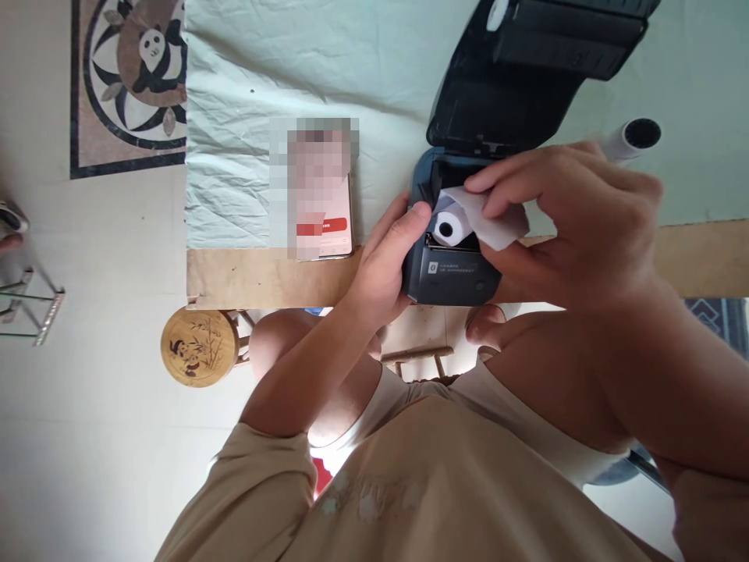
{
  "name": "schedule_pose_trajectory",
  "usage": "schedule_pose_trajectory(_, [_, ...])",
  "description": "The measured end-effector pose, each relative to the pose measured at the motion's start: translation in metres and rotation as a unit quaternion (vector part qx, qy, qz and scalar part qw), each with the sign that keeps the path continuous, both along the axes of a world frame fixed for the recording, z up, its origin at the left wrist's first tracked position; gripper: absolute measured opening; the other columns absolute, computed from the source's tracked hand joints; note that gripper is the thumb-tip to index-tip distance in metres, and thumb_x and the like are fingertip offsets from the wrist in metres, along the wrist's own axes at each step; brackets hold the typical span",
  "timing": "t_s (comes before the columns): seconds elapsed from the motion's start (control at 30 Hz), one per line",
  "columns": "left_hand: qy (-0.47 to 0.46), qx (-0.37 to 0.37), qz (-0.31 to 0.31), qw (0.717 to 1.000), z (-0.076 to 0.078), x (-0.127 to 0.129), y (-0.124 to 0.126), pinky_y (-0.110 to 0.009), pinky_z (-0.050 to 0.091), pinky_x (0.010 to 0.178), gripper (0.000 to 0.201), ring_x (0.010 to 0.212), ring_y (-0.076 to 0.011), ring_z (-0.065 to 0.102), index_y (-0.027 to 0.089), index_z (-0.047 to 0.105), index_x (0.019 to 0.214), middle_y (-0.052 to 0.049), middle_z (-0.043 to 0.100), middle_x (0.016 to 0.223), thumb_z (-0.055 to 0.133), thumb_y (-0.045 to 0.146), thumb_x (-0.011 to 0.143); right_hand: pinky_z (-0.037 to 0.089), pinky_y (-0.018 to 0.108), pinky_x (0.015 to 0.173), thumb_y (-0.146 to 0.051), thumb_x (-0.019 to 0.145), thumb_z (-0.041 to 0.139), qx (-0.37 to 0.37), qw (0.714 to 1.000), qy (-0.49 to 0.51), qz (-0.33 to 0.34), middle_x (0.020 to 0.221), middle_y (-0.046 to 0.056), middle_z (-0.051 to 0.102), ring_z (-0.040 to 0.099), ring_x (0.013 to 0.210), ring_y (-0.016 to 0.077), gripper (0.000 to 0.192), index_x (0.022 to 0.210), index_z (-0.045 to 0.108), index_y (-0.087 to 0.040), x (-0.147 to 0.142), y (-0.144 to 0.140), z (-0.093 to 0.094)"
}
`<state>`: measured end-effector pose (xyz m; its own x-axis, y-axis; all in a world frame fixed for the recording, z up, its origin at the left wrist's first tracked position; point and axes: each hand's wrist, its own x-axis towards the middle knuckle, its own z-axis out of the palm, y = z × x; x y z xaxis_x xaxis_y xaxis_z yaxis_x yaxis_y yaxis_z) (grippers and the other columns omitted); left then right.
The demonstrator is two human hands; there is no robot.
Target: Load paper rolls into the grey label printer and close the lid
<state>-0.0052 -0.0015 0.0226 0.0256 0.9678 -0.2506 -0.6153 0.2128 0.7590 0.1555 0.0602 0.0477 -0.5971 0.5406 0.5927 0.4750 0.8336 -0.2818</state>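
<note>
R hand (591,222) is pinching paper flap (500,224) btwn thumb & fingers, L hand (388,251) is gripping printer (453,286) side, & paper roll (456,227) is lying inside, just L of R pinch, axis running approx L–R, L thumb near its visible end

dark printer (453,281), white paper roll (461,228), panda-patterned yellow stool (200,348)

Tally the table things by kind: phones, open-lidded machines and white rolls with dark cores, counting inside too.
Phone: 1
Open-lidded machine: 1
White rolls with dark cores: 2, one inside the machine, one outside
Total: 4
</note>
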Motion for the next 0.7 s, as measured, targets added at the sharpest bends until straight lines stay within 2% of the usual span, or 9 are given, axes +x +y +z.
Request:
schedule_pose_trajectory(0.13, [0.029, 0.017, -0.015, 0.999, 0.0, -0.001, 0.0, -0.031, 0.056, 0.078, 0.033, 0.102, -0.0234, 0.069, 0.025, 0.063, 0.104, -0.004, 0.072, 0.101, 0.065, 0.051, 0.084, 0.055, 0.037, 0.083, -0.021, 0.084, 0.055, -0.06, 0.996, -0.058, 0.017, 0.113, -0.006, 0.069, 0.069, 0.105, 0.0153, 0.013, 0.096, 0.05, -0.025, 0.006, 0.0, 0.009])
schedule_pose_trajectory(0.23, [0.058, 0.025, -0.019, 0.998, 0.001, 0.0, 0.0, -0.03, 0.054, 0.077, 0.033, 0.098, -0.0216, 0.069, 0.024, 0.063, 0.103, -0.003, 0.071, 0.098, 0.064, 0.051, 0.085, 0.057, 0.036, 0.083, -0.027, 0.086, 0.056, -0.088, 0.992, -0.088, 0.029, 0.115, -0.003, 0.067, 0.067, 0.101, 0.0162, 0.028, 0.113, 0.05, -0.026, 0.01, 0.0, 0.015])
schedule_pose_trajectory(0.37, [0.059, 0.035, -0.018, 0.997, 0.003, 0.002, -0.001, -0.027, 0.051, 0.073, 0.03, 0.088, -0.0175, 0.067, 0.024, 0.063, 0.103, -0.002, 0.069, 0.092, 0.061, 0.05, 0.087, 0.057, 0.034, 0.088, -0.025, 0.09, 0.054, -0.062, 0.991, -0.115, 0.033, 0.11, -0.004, 0.068, 0.065, 0.097, 0.0144, 0.032, 0.121, 0.05, -0.027, 0.014, 0.003, 0.016])
schedule_pose_trajectory(0.47, [0.061, 0.032, -0.017, 0.998, 0.003, 0.002, -0.002, -0.027, 0.049, 0.067, 0.033, 0.079, -0.0158, 0.065, 0.024, 0.063, 0.103, -0.001, 0.067, 0.087, 0.063, 0.052, 0.086, 0.054, 0.038, 0.079, -0.03, 0.092, 0.052, -0.032, 0.989, -0.136, 0.043, 0.104, -0.001, 0.067, 0.064, 0.096, 0.0168, 0.025, 0.117, 0.052, -0.027, 0.017, 0.006, 0.013])
schedule_pose_trajectory(0.6, [0.053, 0.023, -0.029, 0.998, 0.003, -0.001, -0.002, -0.027, 0.05, 0.071, 0.031, 0.083, -0.0158, 0.065, 0.024, 0.061, 0.104, -0.002, 0.068, 0.092, 0.063, 0.049, 0.087, 0.052, 0.043, 0.076, -0.033, 0.095, 0.047, -0.011, 0.989, -0.134, 0.062, 0.1, 0.004, 0.064, 0.063, 0.101, 0.0206, 0.024, 0.117, 0.051, -0.024, 0.02, 0.007, 0.011])
schedule_pose_trajectory(0.7, [0.049, 0.019, -0.037, 0.998, 0.003, -0.001, -0.001, -0.029, 0.052, 0.074, 0.028, 0.091, -0.0184, 0.066, 0.025, 0.061, 0.102, -0.003, 0.07, 0.098, 0.063, 0.048, 0.086, 0.056, 0.043, 0.089, -0.03, 0.095, 0.048, -0.047, 0.989, -0.116, 0.083, 0.113, 0.002, 0.064, 0.061, 0.109, 0.0184, 0.032, 0.126, 0.047, -0.026, 0.022, 0.006, 0.016])
